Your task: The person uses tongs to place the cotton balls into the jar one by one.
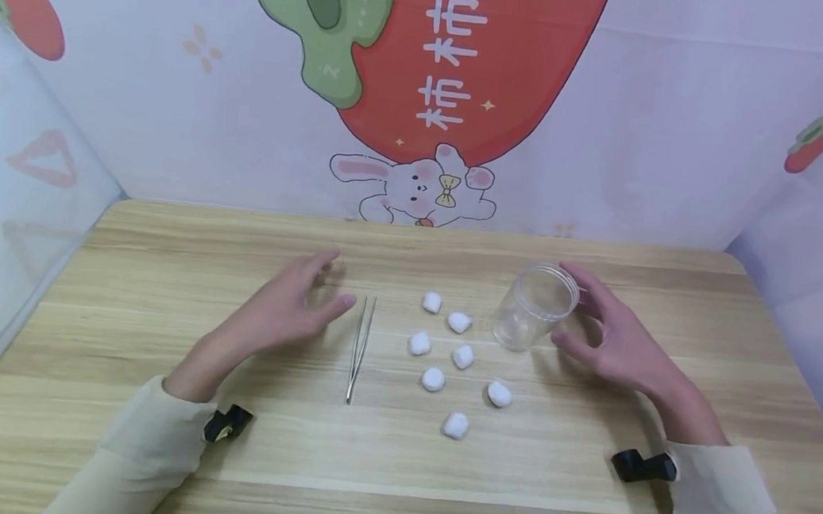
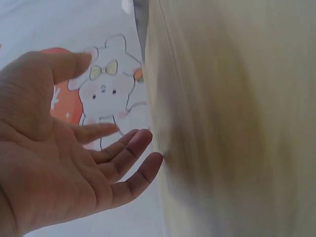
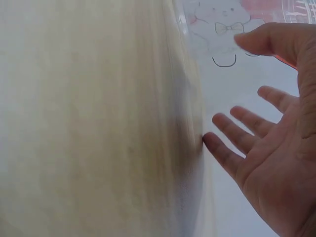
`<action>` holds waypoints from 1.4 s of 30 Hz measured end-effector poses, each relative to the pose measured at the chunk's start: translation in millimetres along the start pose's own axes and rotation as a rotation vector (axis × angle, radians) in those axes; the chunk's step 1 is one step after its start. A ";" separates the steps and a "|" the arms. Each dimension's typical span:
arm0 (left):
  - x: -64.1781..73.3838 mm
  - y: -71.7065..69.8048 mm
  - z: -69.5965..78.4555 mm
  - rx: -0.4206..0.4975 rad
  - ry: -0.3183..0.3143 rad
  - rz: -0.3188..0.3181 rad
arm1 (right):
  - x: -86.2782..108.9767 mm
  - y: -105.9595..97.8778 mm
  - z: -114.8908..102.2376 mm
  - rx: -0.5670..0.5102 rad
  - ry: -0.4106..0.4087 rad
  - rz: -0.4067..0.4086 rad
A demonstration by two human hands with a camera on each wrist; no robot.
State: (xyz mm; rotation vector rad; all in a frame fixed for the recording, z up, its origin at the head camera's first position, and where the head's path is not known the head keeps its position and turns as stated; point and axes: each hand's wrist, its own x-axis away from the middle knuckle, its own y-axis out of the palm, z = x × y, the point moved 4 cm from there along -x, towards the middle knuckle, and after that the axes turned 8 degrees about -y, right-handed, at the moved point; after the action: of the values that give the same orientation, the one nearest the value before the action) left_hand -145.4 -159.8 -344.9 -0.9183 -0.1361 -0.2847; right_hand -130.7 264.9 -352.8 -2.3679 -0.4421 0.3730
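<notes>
My left hand [image 1: 282, 308] hovers over the table just left of a pair of metal tweezers [image 1: 356, 357], fingers relaxed and thumb apart; the left wrist view shows the same bare palm [image 2: 59, 163]. Several white cotton balls [image 1: 433, 379] lie scattered to the right of the tweezers. Beyond them stands a clear, lidless plastic jar [image 1: 533, 305]. Beside its right wall is my right hand [image 1: 617, 335], with index finger and thumb spread at the rim and side. Loosely extended fingers [image 3: 229, 131] show in the right wrist view, with nothing in the palm.
The wood-grain table [image 1: 167, 272] reaches a white cloth backdrop [image 1: 627, 145] printed with a persimmon and a rabbit. Cloth also hangs at both sides. A black wrist camera mount [image 1: 644, 466] sits at the right cuff, another black mount [image 1: 228, 423] at the left.
</notes>
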 end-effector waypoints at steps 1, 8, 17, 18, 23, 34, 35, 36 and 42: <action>0.4 3.1 1.4 0.031 -0.012 -0.007 | 0.7 0.6 -1.3 -0.023 0.003 -0.001; 6.0 20.7 13.6 0.094 -0.076 -0.046 | -2.4 8.8 -10.2 -0.183 -0.028 0.002; 28.0 26.0 16.5 -0.040 -0.176 -0.019 | -21.2 32.3 -17.3 -0.338 -0.103 0.097; 30.4 27.1 17.0 -0.055 -0.174 -0.020 | -21.7 33.3 -17.8 -0.350 -0.114 0.110; 39.1 37.9 20.7 -0.099 -0.132 -0.007 | -17.9 31.5 -18.9 -0.352 -0.126 0.153; 34.8 49.2 23.1 -0.152 -0.083 0.098 | -12.9 35.9 -13.6 -0.425 -0.126 0.196; 34.7 49.2 23.4 -0.152 -0.082 0.101 | -12.5 36.4 -13.3 -0.431 -0.126 0.199; 34.6 49.1 23.6 -0.153 -0.083 0.104 | -12.1 36.7 -12.9 -0.435 -0.126 0.203; 33.7 47.6 25.2 -0.151 -0.089 0.095 | -9.9 37.6 -11.6 -0.434 -0.124 0.211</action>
State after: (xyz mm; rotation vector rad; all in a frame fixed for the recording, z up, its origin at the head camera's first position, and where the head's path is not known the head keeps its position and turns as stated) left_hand -98.8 -118.7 -358.1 -1.0849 -0.1537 -0.1674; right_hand -127.3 227.7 -368.4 -2.8365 -0.3581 0.5711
